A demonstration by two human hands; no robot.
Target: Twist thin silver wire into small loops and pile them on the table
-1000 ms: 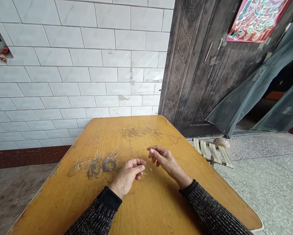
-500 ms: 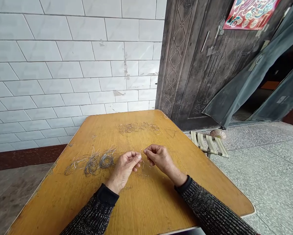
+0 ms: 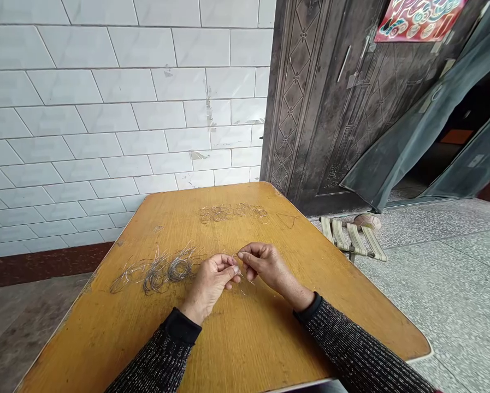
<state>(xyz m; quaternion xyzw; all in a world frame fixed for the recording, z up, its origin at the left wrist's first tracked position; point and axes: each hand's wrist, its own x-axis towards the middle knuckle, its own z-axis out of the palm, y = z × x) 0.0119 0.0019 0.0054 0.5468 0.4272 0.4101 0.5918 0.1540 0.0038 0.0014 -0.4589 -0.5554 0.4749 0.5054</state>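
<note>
Above the middle of the wooden table (image 3: 228, 349), my left hand (image 3: 212, 281) pinches a thin wire (image 3: 248, 280) between thumb and fingertips. My right hand (image 3: 265, 266) is closed just to its right, thumb and forefinger pinched on the same thin wire near the left fingertips. The wire's fine ends stick out below the fingers; its full shape is too small to make out. Left of my left hand lies a heap of coiled grey wires (image 3: 179, 267). Farther back on the table lie several thin wire rings (image 3: 218, 213) in a loose cluster.
A bent wire piece (image 3: 288, 220) lies near the table's right edge. White tiled wall (image 3: 125, 120) stands behind the table, with a dark carved door (image 3: 310, 109) to its right. A strapped folding stool (image 3: 353, 237) and a round woven-looking object (image 3: 367, 220) are on the floor.
My hands have drawn slightly closer together, the right fingertips shifting a little left. The wire between them has changed its angle, with an end now pointing down to the right.
</note>
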